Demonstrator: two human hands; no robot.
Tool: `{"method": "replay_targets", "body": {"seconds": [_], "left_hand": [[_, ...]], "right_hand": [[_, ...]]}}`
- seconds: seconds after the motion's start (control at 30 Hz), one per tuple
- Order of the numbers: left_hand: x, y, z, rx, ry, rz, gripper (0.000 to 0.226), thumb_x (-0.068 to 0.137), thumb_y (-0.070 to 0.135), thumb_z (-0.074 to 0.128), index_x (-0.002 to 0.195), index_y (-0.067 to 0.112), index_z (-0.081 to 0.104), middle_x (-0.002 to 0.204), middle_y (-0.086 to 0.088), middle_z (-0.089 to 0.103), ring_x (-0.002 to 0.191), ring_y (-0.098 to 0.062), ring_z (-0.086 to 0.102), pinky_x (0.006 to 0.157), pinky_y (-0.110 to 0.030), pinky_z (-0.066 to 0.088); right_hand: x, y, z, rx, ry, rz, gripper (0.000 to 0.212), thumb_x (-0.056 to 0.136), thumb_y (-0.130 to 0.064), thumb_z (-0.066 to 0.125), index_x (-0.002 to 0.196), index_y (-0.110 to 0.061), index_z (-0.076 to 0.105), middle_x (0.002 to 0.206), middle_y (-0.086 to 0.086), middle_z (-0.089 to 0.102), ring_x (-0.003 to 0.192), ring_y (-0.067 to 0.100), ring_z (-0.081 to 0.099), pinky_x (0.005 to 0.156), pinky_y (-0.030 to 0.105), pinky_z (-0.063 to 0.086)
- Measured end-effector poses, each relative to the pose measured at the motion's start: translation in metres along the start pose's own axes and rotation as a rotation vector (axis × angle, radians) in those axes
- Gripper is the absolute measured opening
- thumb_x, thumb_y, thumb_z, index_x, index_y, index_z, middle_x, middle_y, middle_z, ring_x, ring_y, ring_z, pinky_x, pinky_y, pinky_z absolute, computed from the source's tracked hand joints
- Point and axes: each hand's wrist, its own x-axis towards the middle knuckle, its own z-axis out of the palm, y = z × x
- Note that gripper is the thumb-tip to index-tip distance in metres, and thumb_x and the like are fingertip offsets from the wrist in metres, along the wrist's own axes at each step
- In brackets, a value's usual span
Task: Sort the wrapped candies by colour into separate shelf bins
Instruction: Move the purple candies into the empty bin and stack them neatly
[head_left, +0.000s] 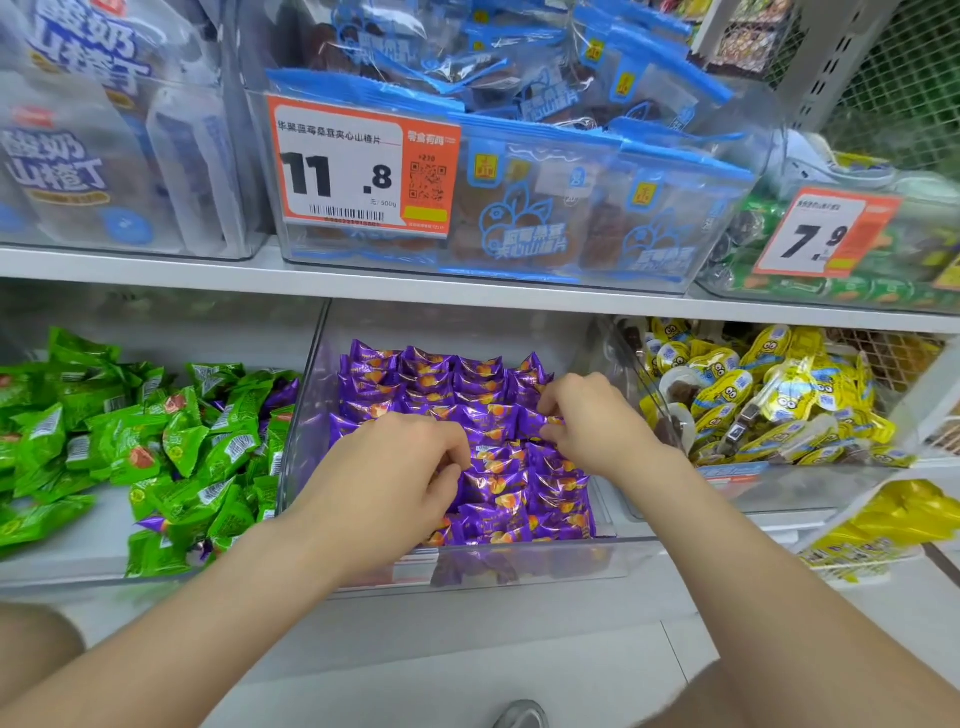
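A clear middle bin (519, 558) on the lower shelf holds purple wrapped candies (457, 379) packed in neat rows. Both my hands are inside it. My left hand (395, 467) rests on the left rows with fingers curled and pinching a purple candy. My right hand (587, 421) is on the right rows, its fingertips pressed onto purple candies; whether it grips one is unclear. The left bin holds a loose heap of green wrapped candies (171, 441), with a few purple candies (283, 397) mixed among them.
The right bin (737, 480) holds yellow cartoon-printed packs (779, 395). On the upper shelf stand clear bins of blue-trimmed snack packs (545, 197) with an orange price tag (363, 166), white packs (104, 156) on the left and green packs (831, 291) on the right. My knees show below.
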Motion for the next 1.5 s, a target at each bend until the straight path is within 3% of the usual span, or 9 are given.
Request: {"method": "replay_targets", "body": {"seconds": [0.4,0.5,0.6,0.77,0.87,1.1,1.27,1.4,1.5], "left_hand": [[-0.01,-0.009,-0.011,-0.02,0.1,0.057,0.011,0.097,0.03,0.058,0.102,0.037,0.064,0.095,0.019,0.064,0.086,-0.004,0.059,0.075,-0.038,0.056],[-0.018,-0.008,-0.03,0.027,0.227,0.061,0.008,0.094,0.031,0.058,0.096,0.036,0.064,0.083,0.016,0.057,0.084,-0.008,0.053,0.07,-0.036,0.051],[-0.03,-0.02,-0.051,0.053,0.361,-0.19,0.003,0.089,0.029,0.057,0.089,0.032,0.058,0.068,0.01,0.055,0.073,-0.017,0.055,0.061,-0.036,0.047],[-0.048,-0.106,-0.079,0.31,-0.059,-0.56,0.031,0.087,0.017,0.061,0.117,0.019,0.053,0.112,-0.011,0.058,0.102,-0.038,0.062,0.088,-0.051,0.054],[-0.054,-0.143,-0.099,0.3,-0.359,-0.491,0.069,0.074,0.02,0.081,0.133,0.031,0.045,0.118,-0.003,0.047,0.112,-0.032,0.058,0.096,-0.048,0.052],[-0.064,-0.174,-0.112,0.218,-0.521,-0.534,0.055,0.06,0.05,0.097,0.1,0.028,0.066,0.092,0.011,0.067,0.086,-0.015,0.068,0.077,-0.035,0.059],[-0.067,-0.178,-0.096,0.011,-0.461,-0.614,0.051,0.075,0.04,0.092,0.109,0.011,0.068,0.082,-0.008,0.076,0.061,-0.018,0.072,0.052,-0.028,0.056],[-0.068,-0.172,-0.081,-0.083,-0.323,-0.653,0.057,0.071,0.025,0.096,0.118,0.011,0.068,0.094,-0.001,0.066,0.075,-0.022,0.069,0.062,-0.028,0.053],[-0.071,-0.176,-0.078,-0.186,-0.207,-0.703,0.051,0.059,0.022,0.101,0.103,0.016,0.075,0.079,0.006,0.067,0.071,-0.018,0.066,0.059,-0.023,0.048]], "right_hand": [[-0.013,-0.024,-0.022,-0.159,0.155,0.003,0.023,0.094,-0.039,0.071,0.108,-0.021,0.074,0.099,0.007,0.073,0.096,0.034,0.069,0.075,0.041,0.059],[-0.028,-0.06,-0.035,0.101,0.255,-0.068,0.023,0.097,-0.023,0.058,0.111,-0.023,0.076,0.102,0.003,0.076,0.099,0.03,0.069,0.084,0.043,0.058],[-0.052,-0.112,-0.046,0.377,0.258,-0.25,0.03,0.092,-0.014,0.057,0.109,-0.026,0.078,0.104,-0.008,0.076,0.096,0.011,0.068,0.094,0.03,0.052],[-0.065,-0.185,-0.04,0.441,0.227,-0.541,0.029,0.085,-0.01,0.059,0.105,-0.019,0.077,0.099,-0.002,0.069,0.097,0.016,0.063,0.091,0.033,0.051],[-0.054,-0.215,-0.025,0.348,0.203,-0.662,0.03,0.082,-0.007,0.059,0.104,-0.016,0.077,0.1,0.003,0.066,0.1,0.026,0.06,0.092,0.04,0.051],[-0.041,-0.271,-0.015,-0.117,-0.043,-0.656,0.002,0.093,-0.019,0.062,0.094,-0.018,0.061,0.091,0.005,0.062,0.092,0.035,0.066,0.061,0.037,0.044],[-0.033,-0.296,-0.014,-0.136,-0.167,-0.531,0.03,0.092,-0.028,0.063,0.114,-0.01,0.052,0.113,0.015,0.056,0.111,0.04,0.059,0.077,0.044,0.05],[-0.022,-0.304,-0.005,-0.308,-0.308,-0.387,0.099,0.085,-0.047,0.068,0.158,-0.003,0.017,0.153,0.034,0.029,0.138,0.054,0.035,0.109,0.055,0.038],[-0.012,-0.31,-0.002,-0.316,-0.42,-0.353,0.11,0.086,-0.051,0.067,0.164,-0.011,-0.001,0.16,0.039,0.019,0.143,0.058,0.027,0.117,0.059,0.032]]}}
